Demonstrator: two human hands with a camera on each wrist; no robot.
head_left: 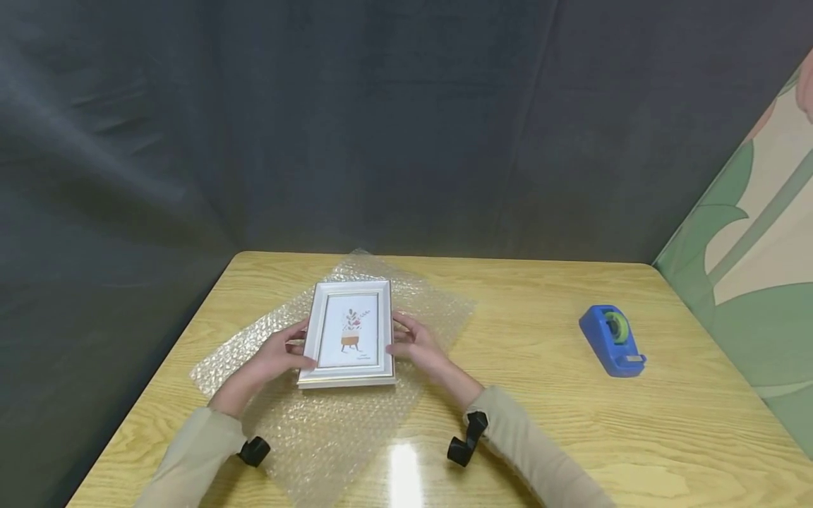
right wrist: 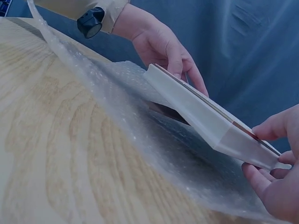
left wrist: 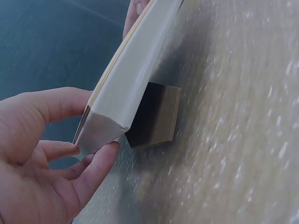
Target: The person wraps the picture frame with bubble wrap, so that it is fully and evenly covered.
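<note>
A white picture frame (head_left: 349, 335) with a drawing of a potted plant faces up over a sheet of bubble wrap (head_left: 343, 437). My left hand (head_left: 273, 360) grips its left side, thumb on the front edge and fingers around the side. On the opposite side my right hand (head_left: 419, 346) holds it the same way. Seen in the left wrist view, the frame's white side edge (left wrist: 128, 70) is tilted above the wrap, and a dark brown stand leg (left wrist: 156, 116) juts from its back. The right wrist view shows a gap beneath the frame (right wrist: 201, 119).
A blue tape dispenser (head_left: 612, 341) with a green roll stands on the right of the wooden table (head_left: 521, 310). Dark curtain cloth (head_left: 406, 127) hangs behind the table, and a patterned panel (head_left: 749, 261) borders it on the right.
</note>
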